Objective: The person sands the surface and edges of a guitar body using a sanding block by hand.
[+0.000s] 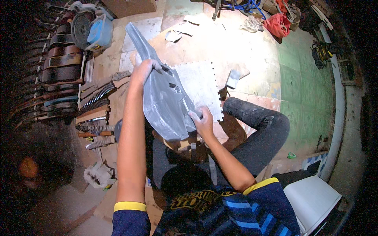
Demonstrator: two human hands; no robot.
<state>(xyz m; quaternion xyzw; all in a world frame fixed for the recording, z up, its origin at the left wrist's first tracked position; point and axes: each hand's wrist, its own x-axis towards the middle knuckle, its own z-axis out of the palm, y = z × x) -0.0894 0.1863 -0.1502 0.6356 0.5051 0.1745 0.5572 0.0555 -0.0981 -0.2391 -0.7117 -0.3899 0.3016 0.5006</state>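
A grey, dust-coated electric guitar body (163, 104) with its neck lies tilted over my lap, the neck pointing up and to the left. Cut-outs and a slot show in its face. My left hand (145, 70) is closed round it where the neck meets the body. At the lower right edge, my right hand (203, 121) is closed on the body, thumb on the face; part of its fingers is hidden. Whitish dust covers both hands. Beyond the guitar is a pale foam mat (201, 84) with a toothed edge.
A small grey-topped block (233, 78) lies right of the mat. Several guitar necks (100, 98) lie at the left, near a rack of guitar bodies (63, 61) and a blue container (99, 33). Paper scraps (173, 36) and a red bag (278, 25) lie farther off. A white box (311, 200) stands lower right.
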